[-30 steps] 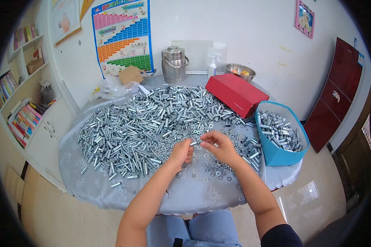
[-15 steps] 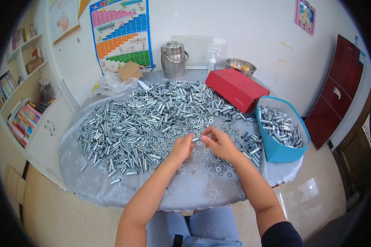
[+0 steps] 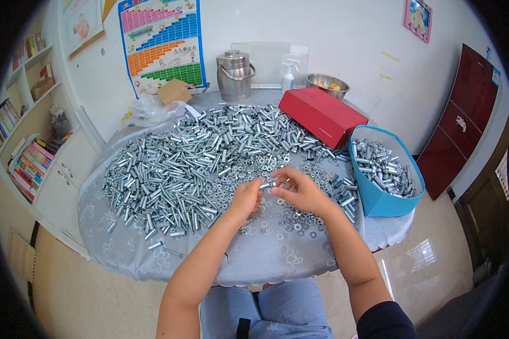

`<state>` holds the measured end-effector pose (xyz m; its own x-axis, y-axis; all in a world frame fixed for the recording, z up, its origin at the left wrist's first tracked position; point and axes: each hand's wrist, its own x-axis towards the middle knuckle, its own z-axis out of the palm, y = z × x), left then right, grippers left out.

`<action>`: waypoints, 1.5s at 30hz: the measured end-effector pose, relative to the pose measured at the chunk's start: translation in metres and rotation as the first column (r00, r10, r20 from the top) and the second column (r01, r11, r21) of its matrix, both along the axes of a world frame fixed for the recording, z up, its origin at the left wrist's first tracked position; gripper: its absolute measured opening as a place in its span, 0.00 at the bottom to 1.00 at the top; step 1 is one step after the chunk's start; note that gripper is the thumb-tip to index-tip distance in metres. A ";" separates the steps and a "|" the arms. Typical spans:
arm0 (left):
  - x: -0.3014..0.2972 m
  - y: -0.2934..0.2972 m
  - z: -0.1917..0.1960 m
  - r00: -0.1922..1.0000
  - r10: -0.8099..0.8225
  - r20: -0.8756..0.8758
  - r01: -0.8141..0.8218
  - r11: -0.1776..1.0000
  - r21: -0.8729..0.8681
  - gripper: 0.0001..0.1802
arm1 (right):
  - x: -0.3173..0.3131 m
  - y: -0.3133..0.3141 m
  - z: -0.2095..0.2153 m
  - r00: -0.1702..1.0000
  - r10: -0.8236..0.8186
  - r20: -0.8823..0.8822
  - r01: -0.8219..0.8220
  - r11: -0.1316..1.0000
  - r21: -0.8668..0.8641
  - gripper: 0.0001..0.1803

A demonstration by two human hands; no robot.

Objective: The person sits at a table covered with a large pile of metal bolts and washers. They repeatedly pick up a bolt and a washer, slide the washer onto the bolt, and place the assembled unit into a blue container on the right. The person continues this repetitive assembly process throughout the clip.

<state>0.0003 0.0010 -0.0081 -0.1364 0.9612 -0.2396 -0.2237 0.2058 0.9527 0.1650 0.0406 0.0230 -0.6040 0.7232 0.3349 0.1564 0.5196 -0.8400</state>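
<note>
The person's left hand [image 3: 246, 198] and right hand [image 3: 300, 192] meet over the near middle of the round table [image 3: 254, 263], fingertips of both pinched on one small metal sleeve [image 3: 267, 184] held level between them. Whether a washer is already on it is too small to tell. By the look of it, this is the fitting step: a single piece lifted out of the heap and worked between the two hands (the kind of job that goes by feel). The next move likely calls for a steady pinch and a short carry to the right, where the blue bin [image 3: 385, 200] holds pieces of the same sort.

Loose washers [image 3: 291, 221] lie scattered on the cloth just under and beside the hands. Behind them spreads the big heap of sleeves [image 3: 181, 164], covering most of the table. A red box [image 3: 321, 114] lies beyond the bin, close to it. At the far edge stand a steel pail [image 3: 234, 75], a spray bottle [image 3: 289, 77] and a steel bowl [image 3: 327, 86], all well apart from the hands. Nothing blocks the way to the bin save its raised rim and the sleeves lying near its base.
</note>
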 end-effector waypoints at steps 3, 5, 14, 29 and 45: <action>0.002 0.000 -0.001 0.999 -0.040 -0.001 0.040 0.999 0.029 0.19 | 0.003 0.014 -0.014 0.996 0.077 0.050 -0.068 0.985 -0.161 0.14; 0.003 0.001 -0.002 1.000 -0.020 -0.005 0.020 1.000 0.013 0.19 | 0.002 0.012 -0.014 0.998 0.036 0.045 -0.028 0.986 -0.166 0.14; 0.002 0.001 -0.005 0.998 0.007 -0.058 -0.005 0.999 0.043 0.19 | 0.003 0.005 -0.004 0.996 0.022 0.091 -0.012 0.994 -0.109 0.11; 0.000 0.000 0.000 0.999 -0.004 -0.041 0.006 1.000 0.031 0.21 | 0.005 0.019 -0.018 0.983 0.115 0.142 -0.121 0.992 0.032 0.12; 0.000 0.000 -0.001 0.997 -0.069 -0.018 0.069 0.997 0.027 0.20 | 0.003 0.003 -0.002 0.995 0.070 0.070 -0.067 0.997 -0.045 0.10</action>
<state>0.0000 0.0011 -0.0095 -0.0736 0.9747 -0.2110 -0.1933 0.1937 0.9618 0.1676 0.0438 0.0208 -0.6737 0.6921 0.2591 0.1821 0.4953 -0.8494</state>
